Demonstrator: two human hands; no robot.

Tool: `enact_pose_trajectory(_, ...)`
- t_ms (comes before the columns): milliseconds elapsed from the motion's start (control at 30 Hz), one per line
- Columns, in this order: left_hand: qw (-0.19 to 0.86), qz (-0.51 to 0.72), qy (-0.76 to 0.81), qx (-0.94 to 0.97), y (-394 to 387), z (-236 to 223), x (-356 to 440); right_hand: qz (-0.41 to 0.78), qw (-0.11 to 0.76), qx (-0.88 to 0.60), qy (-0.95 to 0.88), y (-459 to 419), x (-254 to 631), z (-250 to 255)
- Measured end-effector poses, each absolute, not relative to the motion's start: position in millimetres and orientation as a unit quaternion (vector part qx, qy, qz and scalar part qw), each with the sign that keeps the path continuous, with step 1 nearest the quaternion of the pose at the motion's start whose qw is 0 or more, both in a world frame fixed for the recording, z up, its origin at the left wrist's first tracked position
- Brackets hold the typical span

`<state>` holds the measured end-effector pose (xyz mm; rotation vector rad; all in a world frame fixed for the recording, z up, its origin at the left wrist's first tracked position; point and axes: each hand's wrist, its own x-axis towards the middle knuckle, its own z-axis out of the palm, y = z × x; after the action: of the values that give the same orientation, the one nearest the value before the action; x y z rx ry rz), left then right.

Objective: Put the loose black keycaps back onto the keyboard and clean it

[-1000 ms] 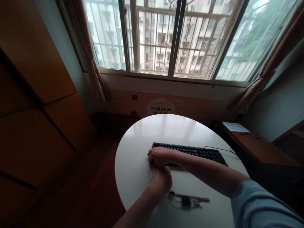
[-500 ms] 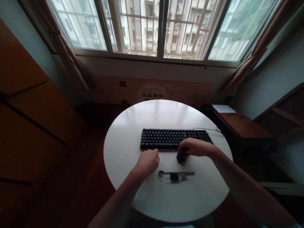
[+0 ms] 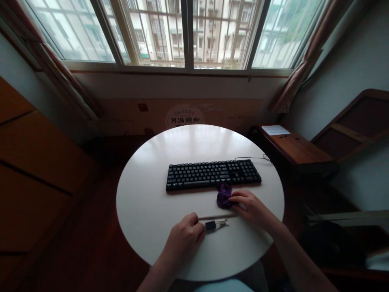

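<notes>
A bunched purple cloth [image 3: 224, 196] lies on the white table, touching the keyboard's front edge. The fingertips of my right hand [image 3: 249, 207] are closed on the cloth's right side. Lower and to the left, my left hand [image 3: 186, 235] is curled over the left end of a thin stick [image 3: 215, 217]. Its fingertips are hidden, so I cannot see what lies in them. Just right of these fingers sits a small black piece [image 3: 210, 225] with a whitish cord [image 3: 222, 222].
A black keyboard [image 3: 212, 174] spans the table [image 3: 142, 211] behind my hands, its cable [image 3: 252, 157] running off to the right. At the right stands a wooden bench or chair [image 3: 304, 150] with a white paper [image 3: 276, 130] on it. A barred window [image 3: 188, 36] is ahead.
My right hand has turned, and the purple cloth it gripped from above now lies spread beside the keyboard. My left hand has come down toward me to the stick's left end. The view has shifted.
</notes>
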<state>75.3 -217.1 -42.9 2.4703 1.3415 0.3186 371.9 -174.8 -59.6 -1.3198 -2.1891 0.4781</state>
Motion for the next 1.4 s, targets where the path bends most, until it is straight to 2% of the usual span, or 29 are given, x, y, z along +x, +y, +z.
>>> enact_pose_trajectory(133, 0.133, 0.119, 0.460, 0.870, -217, -45, 75, 0.190, 0.267, -0.475, -0.817, -183, 367, -55)
enact_pose_trajectory(267, 0.129, 0.188, 0.448, 0.864, -220, -45, 73, 0.182, 0.252, -0.456, -0.834, -195, 366, -39)
enact_pose_trajectory(433, 0.114, 0.287, 0.445, 0.841, -224, -28, 68, 0.149, 0.322, -0.459, -0.815, -207, 359, -27)
enact_pose_trajectory(500, 0.094, 0.308, 0.446, 0.835, -222, -15, 68, 0.137, 0.321, -0.457, -0.818, -210, 349, -22)
enact_pose_trajectory(633, 0.066, 0.300, 0.426, 0.851, -217, 14, 72, 0.176, 0.256, -0.439, -0.843, -209, 321, -4)
enact_pose_trajectory(867, 0.019, 0.253, 0.382, 0.888, -211, 43, 68, 0.382, 0.106, -0.344, -0.851, -168, 280, 30)
enact_pose_trajectory(1000, 0.029, 0.241, 0.369, 0.897, -202, 48, 56, 0.500, -0.018, -0.197, -0.843, -124, 261, 32)
enact_pose_trajectory(1100, 0.062, 0.281, 0.408, 0.866, -178, 47, 31, 0.601, -0.097, -0.125, -0.784, -80, 246, 29)
enact_pose_trajectory(1167, 0.078, 0.337, 0.492, 0.799, -150, 42, 7, 0.671, -0.074, -0.140, -0.724, -46, 235, 26)
enact_pose_trajectory(1233, 0.077, 0.339, 0.604, 0.717, -117, 33, -15, 0.707, 0.038, -0.194, -0.679, -10, 221, 22)
enact_pose_trajectory(1300, 0.064, 0.260, 0.680, 0.682, -87, 21, -24, 0.700, 0.162, -0.255, -0.647, 25, 206, 14)
enact_pose_trajectory(1367, 0.064, 0.160, 0.706, 0.687, -66, 7, -17, 0.679, 0.248, -0.294, -0.625, 55, 193, 3)
enact_pose_trajectory(1400, 0.061, 0.153, 0.700, 0.695, -60, 0, -8, 0.666, 0.284, -0.312, -0.615, 67, 189, -5)
